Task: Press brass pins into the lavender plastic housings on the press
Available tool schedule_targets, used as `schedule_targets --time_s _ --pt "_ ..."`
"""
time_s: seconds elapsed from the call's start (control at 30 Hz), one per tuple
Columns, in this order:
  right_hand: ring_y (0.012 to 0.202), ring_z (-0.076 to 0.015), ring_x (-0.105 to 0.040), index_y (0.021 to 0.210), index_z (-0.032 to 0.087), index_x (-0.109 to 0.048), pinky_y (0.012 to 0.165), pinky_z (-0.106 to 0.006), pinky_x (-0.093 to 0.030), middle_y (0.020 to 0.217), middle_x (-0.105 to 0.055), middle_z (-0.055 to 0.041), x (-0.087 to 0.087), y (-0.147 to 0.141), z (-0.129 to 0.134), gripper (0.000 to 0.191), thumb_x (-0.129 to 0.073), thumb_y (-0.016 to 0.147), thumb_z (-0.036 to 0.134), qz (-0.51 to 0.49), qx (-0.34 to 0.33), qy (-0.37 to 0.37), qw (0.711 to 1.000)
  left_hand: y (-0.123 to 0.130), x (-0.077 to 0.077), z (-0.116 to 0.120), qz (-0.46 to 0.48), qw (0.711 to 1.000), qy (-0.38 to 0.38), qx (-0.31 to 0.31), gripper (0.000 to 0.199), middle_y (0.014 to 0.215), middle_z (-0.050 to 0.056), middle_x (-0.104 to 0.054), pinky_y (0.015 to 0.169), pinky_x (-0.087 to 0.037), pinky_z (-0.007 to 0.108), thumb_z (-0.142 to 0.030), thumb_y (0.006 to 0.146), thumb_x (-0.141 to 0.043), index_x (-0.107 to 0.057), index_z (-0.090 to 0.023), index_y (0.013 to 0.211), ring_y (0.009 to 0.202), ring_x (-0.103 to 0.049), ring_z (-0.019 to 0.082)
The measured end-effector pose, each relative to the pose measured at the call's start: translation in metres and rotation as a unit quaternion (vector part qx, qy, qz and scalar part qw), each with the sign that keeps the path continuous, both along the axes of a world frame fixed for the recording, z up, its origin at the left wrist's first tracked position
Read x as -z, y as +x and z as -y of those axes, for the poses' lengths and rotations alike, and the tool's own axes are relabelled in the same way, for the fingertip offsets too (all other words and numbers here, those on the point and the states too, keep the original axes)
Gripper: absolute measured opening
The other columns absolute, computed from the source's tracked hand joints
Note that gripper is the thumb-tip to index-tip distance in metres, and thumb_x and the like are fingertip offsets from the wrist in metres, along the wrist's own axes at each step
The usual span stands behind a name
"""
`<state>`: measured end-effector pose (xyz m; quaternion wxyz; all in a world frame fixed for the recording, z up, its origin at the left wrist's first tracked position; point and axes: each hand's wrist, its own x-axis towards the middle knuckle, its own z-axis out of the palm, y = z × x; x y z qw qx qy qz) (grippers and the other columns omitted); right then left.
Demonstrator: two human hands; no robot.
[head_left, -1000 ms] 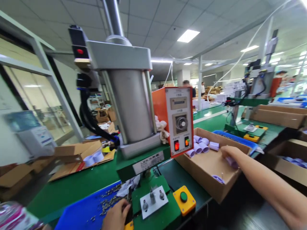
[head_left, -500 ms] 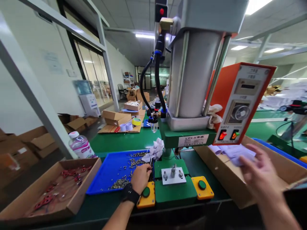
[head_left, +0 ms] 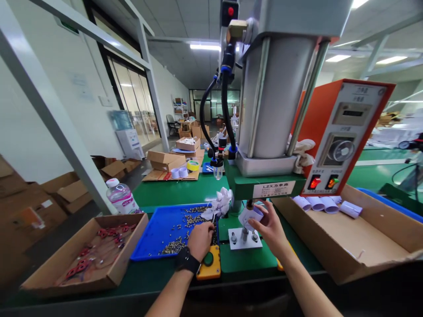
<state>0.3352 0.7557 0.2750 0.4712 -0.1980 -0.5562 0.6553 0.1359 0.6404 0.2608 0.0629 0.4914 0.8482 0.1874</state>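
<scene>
In the head view, the right hand (head_left: 272,226) grasps a short lilac tube piece (head_left: 246,216) between the thumb and the fingers; the piece is tilted, and it is under the ram tip (head_left: 250,204) of the pneumatic press (head_left: 277,101) and at the top of the upright metal pin (head_left: 244,235); whether the pin enters the piece or only stands in front of it, I cannot tell. The pin rises from a white fixture plate (head_left: 238,245), which has one bolt on each side of the pin.

The left hand (head_left: 200,242), with a black wristwatch (head_left: 188,259) on the wrist, is at the right edge of the blue tray (head_left: 150,237); its fingers are curled together, but I cannot tell if something small is pinched between them; loose small metal parts (head_left: 173,245) lie in the tray, and crumpled white paper (head_left: 220,202) is just behind this hand. A yellow button box (head_left: 213,270) with a green button is just beside the left wrist.

On the right, a cardboard box (head_left: 380,237) contains more lilac tubes (head_left: 328,204), which lie along its far side; above it is the orange control box (head_left: 325,119), with two lit switches. On the left, a shallow carton (head_left: 127,253) holds red wired parts (head_left: 79,266); behind it stands a clear bottle (head_left: 122,198) with a white cap.
</scene>
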Motion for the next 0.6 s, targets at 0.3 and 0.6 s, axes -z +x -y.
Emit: schedule_targets --time_s 0.3,0.6 --pt "0.096 -0.0207 -0.065 0.128 0.026 -0.040 0.088 -0.036 -0.052 0.111 -0.065 -0.0069 -0.003 0.002 0.000 0.062 -0.071 0.074 0.028 0.115 -0.028 0.182 0.976 -0.001 0.001 -0.001 -0.006 1.000 0.012 0.010 0.020 0.091 0.002 -0.075 0.075 -0.042 0.025 -0.013 0.084 -0.052 -0.070 -0.023 0.086 0.086 -0.066 0.017" --pt "0.112 -0.0231 -0.060 0.133 0.023 -0.040 0.098 -0.038 -0.047 0.124 -0.061 -0.0082 0.021 -0.013 0.021 0.067 -0.068 0.073 0.020 0.172 0.122 0.241 0.947 0.012 -0.004 0.041 -0.100 0.985 0.137 0.044 0.030 0.099 0.007 -0.072 0.088 -0.050 0.037 -0.034 0.091 -0.040 -0.066 -0.022 0.100 0.094 -0.065 0.023"
